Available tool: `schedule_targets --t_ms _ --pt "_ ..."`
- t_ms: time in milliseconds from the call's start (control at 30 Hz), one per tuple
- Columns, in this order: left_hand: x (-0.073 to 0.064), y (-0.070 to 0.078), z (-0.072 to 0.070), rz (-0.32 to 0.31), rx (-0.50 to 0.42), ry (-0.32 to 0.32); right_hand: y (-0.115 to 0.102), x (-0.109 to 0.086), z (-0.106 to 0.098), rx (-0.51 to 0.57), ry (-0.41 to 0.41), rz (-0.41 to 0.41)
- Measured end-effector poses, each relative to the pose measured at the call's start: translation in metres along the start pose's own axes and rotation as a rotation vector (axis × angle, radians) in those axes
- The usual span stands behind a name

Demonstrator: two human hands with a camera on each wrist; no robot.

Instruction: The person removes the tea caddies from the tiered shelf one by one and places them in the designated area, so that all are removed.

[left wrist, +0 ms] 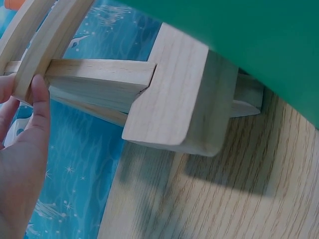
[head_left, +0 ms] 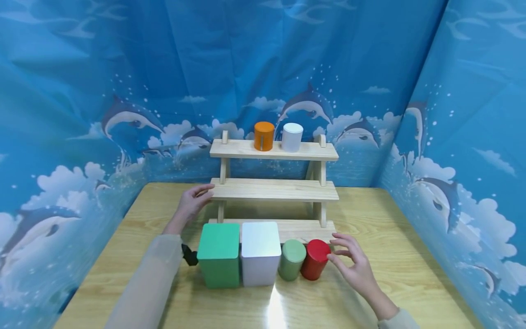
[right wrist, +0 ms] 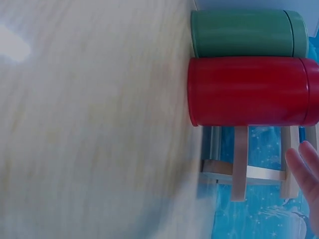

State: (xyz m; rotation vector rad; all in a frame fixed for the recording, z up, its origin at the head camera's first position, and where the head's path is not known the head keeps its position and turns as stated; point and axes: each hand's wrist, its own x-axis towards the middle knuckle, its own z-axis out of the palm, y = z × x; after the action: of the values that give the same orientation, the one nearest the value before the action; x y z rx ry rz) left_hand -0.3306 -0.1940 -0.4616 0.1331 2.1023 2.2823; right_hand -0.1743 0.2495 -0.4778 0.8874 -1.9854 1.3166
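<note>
Red canister [head_left: 315, 265] stands upright on the wooden table [head_left: 411, 274], just beside the fingertips of the right hand [head_left: 354, 265], whose fingers are loosely spread and slightly bent, the thumb and forefinger at the canister's side; whether they actually touch it cannot be told, and nothing is pinched between them. In the right wrist view the red canister [right wrist: 251, 91] sits against the pale green canister [right wrist: 246, 33], with only a fingertip showing beyond them at the edge of the frame. Further from those fingers in the row come the silver square tin [head_left: 260, 252] and the green square tin [head_left: 219, 255], each close against the next. Left hand [head_left: 192, 203] rests at the left end of the middle shelf of the wooden stepped rack [head_left: 274, 189], fingers straight and together along the board's edge; the left wrist view shows the thumb [left wrist: 39, 102] lying against the plank. Up beyond both hands, on the top shelf, stand an orange canister [head_left: 263, 135] and a white canister [head_left: 292, 136], just beside each other.
</note>
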Motion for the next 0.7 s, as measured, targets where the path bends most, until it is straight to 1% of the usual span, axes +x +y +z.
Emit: schedule_targets --t_ms 133,233,533,700 --pt "-0.001 0.000 0.000 0.008 0.003 -0.010 -0.012 0.012 -0.001 0.019 0.015 -0.020" --pt "-0.001 0.001 0.000 0.013 0.006 -0.012 -0.017 0.018 -0.002 0.006 0.018 -0.011" --pt "-0.001 -0.001 -0.001 0.009 -0.030 -0.015 -0.016 0.034 -0.005 -0.070 0.009 0.010" --pt "-0.001 0.000 0.000 0.011 -0.027 -0.017 -0.016 0.042 -0.004 -0.094 0.007 0.015"
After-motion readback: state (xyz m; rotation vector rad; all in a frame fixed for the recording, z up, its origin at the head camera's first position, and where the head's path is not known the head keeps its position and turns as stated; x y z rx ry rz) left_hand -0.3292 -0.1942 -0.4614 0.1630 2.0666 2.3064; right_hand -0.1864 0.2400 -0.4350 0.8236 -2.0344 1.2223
